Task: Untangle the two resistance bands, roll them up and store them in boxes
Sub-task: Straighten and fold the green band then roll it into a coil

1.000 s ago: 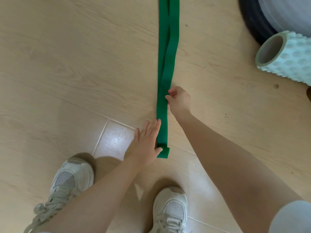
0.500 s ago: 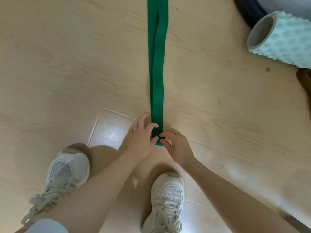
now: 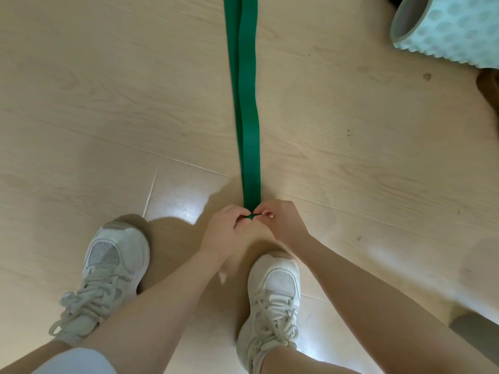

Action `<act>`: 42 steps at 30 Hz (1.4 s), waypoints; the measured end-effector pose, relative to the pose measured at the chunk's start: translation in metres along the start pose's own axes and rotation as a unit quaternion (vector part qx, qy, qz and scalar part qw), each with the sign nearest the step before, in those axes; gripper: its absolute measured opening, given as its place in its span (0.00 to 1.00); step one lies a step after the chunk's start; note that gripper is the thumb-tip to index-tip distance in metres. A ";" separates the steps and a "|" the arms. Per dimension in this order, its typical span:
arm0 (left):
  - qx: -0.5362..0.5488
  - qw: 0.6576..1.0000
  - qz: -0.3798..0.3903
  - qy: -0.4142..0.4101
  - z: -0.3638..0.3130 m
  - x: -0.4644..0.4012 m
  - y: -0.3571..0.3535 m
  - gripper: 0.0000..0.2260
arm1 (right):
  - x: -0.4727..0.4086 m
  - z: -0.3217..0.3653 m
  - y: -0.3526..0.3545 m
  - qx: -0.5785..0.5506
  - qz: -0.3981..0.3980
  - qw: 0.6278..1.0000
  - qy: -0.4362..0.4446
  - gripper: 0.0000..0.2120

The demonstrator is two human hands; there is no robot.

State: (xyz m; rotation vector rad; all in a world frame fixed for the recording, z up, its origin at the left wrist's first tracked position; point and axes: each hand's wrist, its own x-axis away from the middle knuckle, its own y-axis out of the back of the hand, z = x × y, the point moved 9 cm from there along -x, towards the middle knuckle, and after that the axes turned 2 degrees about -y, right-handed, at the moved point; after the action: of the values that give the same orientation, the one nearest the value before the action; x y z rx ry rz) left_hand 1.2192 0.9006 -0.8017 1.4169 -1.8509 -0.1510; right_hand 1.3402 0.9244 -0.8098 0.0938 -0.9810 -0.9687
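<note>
Now both hands, left hand [image 3: 225, 229] and right hand [image 3: 283, 221], pinch the green band [image 3: 248, 103] end, newly curled

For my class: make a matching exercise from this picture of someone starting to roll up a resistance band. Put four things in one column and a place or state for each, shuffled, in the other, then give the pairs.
Things
1. green band
2. foam roller
3. left hand
4. right shoe

Places or states
A. at the top right corner of the view
B. stretched flat along the floor, away from the person
C. on the floor just below both hands
D. pinching the band's near end, opposite the right hand

Pairs: 1-B, 2-A, 3-D, 4-C
</note>
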 end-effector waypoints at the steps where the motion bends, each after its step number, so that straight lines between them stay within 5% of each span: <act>1: 0.003 1.000 -0.003 0.019 0.002 -0.002 0.001 0.09 | -0.002 -0.001 0.000 -0.005 -0.006 1.000 -0.014 0.07; 10: 0.077 0.982 -0.038 0.167 0.014 -0.014 0.003 0.05 | -0.016 -0.002 0.006 0.001 -0.040 0.999 -0.030 0.03; 18: 0.060 0.984 -0.072 0.149 0.008 -0.004 0.001 0.05 | 0.009 0.020 -0.006 0.182 0.023 0.963 0.200 0.10; 22: 0.056 0.986 -0.071 0.137 0.007 -0.010 0.006 0.04 | 0.005 0.022 -0.006 0.197 0.026 0.957 0.212 0.12; 34: -0.025 0.998 0.020 0.063 -0.003 -0.022 0.011 0.15 | -0.021 0.011 0.009 0.089 0.058 0.994 0.014 0.12; 42: -0.047 0.994 -0.008 0.099 -0.002 -0.022 0.014 0.12 | -0.023 -0.003 0.016 -0.044 0.021 0.992 -0.120 0.08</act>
State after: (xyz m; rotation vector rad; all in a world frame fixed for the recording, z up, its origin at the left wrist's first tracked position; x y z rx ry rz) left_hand 1.2118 0.9251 -0.8040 1.3319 -1.6508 -0.1008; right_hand 1.3485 0.9497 -0.8186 -0.1192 -1.1543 -0.9992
